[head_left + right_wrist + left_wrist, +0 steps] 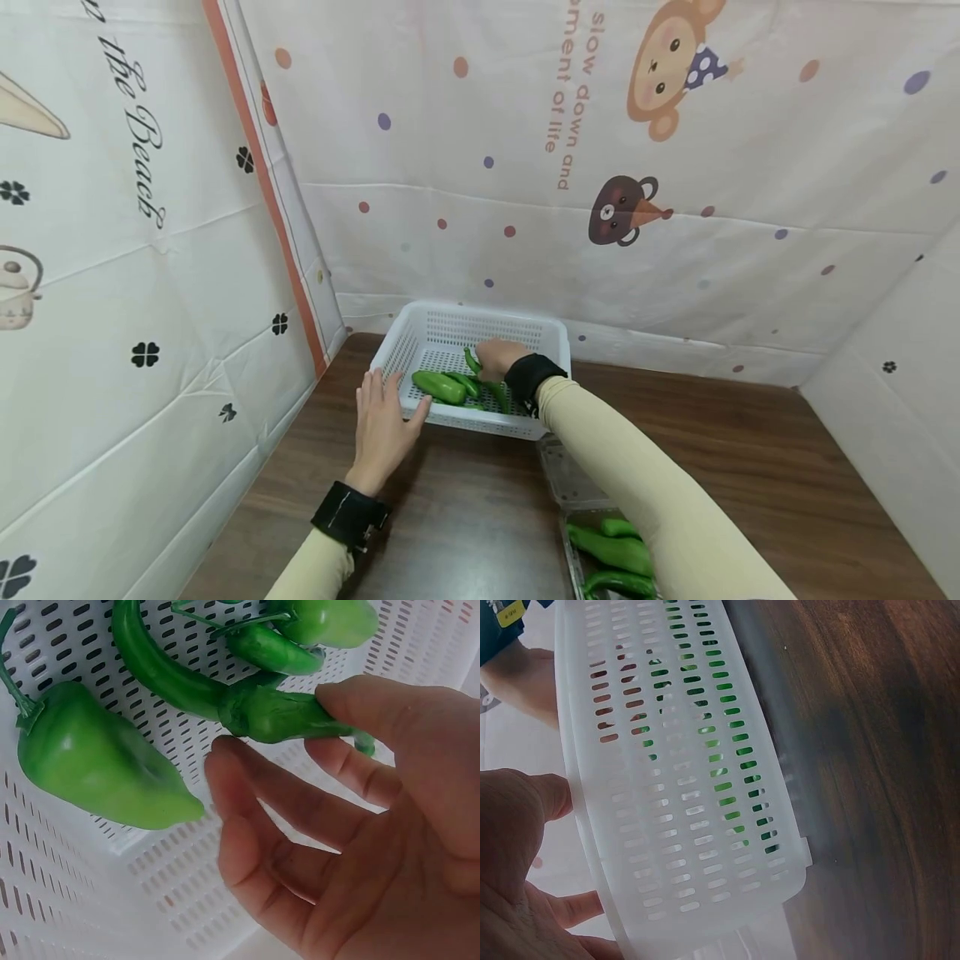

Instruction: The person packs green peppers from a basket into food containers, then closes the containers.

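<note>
A white perforated basket [540, 333] stands at the back of the wooden table and holds several green peppers [441, 387]. My right hand [497, 358] reaches into it. In the right wrist view that hand [285, 776] hovers with relaxed fingers over a wrinkled pepper [274, 716], the thumb touching it. A fat pepper [97, 761] and a long curved one [161, 671] lie beside it. My left hand [382, 417] lies flat at the basket's front left corner, thumb [532, 799] against the basket's rim [682, 787].
A clear plastic tray [558, 475] with more green peppers [611, 550] sits on the table [465, 517] near my right forearm. Printed curtain walls close in the left, back and right sides.
</note>
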`<state>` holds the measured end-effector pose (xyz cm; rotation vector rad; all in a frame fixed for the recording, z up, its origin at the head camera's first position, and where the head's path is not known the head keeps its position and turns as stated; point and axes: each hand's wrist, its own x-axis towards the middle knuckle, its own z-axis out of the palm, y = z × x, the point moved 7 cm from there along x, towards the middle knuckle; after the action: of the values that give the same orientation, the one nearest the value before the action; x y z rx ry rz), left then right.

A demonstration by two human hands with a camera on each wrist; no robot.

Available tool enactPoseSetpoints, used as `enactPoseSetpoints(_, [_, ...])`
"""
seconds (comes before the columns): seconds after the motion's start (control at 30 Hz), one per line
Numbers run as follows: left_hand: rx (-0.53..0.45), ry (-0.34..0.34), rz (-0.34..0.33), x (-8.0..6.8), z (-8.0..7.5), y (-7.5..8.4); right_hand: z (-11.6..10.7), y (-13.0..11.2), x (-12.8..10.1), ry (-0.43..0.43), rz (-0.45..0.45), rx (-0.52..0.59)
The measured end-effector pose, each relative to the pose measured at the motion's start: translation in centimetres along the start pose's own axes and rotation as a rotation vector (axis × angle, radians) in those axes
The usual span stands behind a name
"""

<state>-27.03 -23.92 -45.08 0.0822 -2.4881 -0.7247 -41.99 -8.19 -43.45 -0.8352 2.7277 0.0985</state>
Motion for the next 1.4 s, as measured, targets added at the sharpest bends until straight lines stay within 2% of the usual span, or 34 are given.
enactPoseSetpoints(0.3, [-0.001, 0.017, -0.001, -0.2, -0.1, 0.1, 0.1, 0.1, -1.1, -0.053, 0.020, 0.059])
enactPoseSetpoints(0.5, [-0.001, 0.026, -0.003, -0.2, -0.1, 0.3, 0.1, 0.1, -1.2, -0.046, 0.022, 0.092])
enactPoseSetpoints(0.83, [-0.005, 0.018, -0.008, -0.4, -0.1, 0.3, 0.7, 0.8, -1.8, -0.064, 0.064, -0.010])
enactPoseSetpoints(1.17, [-0.001, -0.010, -0.022, -0.3, 0.0, 0.3, 0.6, 1.2, -1.7, 0.003, 0.032, -0.030])
enactPoseSetpoints(1.4, [-0.019, 0.024, -0.001, -0.5, -0.2, 0.7, 0.0, 1.1, -2.0, 0.052, -0.016, -0.019])
